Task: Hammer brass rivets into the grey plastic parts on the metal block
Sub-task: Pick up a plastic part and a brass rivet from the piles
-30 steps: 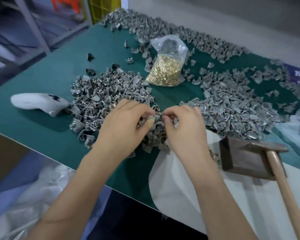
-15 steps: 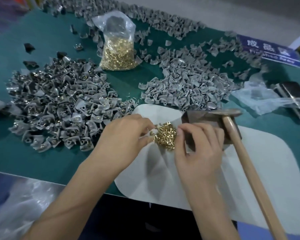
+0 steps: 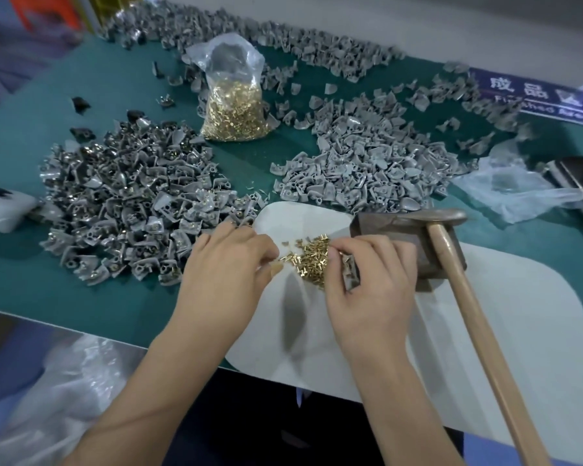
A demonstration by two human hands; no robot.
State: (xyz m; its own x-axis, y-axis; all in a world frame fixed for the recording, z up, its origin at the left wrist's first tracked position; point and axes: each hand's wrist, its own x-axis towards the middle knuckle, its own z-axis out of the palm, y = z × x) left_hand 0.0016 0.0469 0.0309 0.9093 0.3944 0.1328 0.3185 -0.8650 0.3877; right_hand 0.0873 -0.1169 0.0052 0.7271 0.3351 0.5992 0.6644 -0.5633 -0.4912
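Both hands have come from the finished pile (image 3: 128, 210) to the loose rivets (image 3: 308, 260) on the white mat (image 3: 519, 324). The left hand (image 3: 223, 267) pinches at their edge; the right hand (image 3: 367, 284) curls round a grey part (image 3: 350, 274) while picking. Likely a rivet is being loaded; the block (image 3: 404, 243) and hammer (image 3: 451, 264) wait just right, untouched.

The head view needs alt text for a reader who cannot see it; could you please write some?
Two bare hands, left hand and right hand, pick at loose brass rivets on a white mat. A hammer rests on the metal block beside them. Behind lie piles of grey parts and a bag of rivets.
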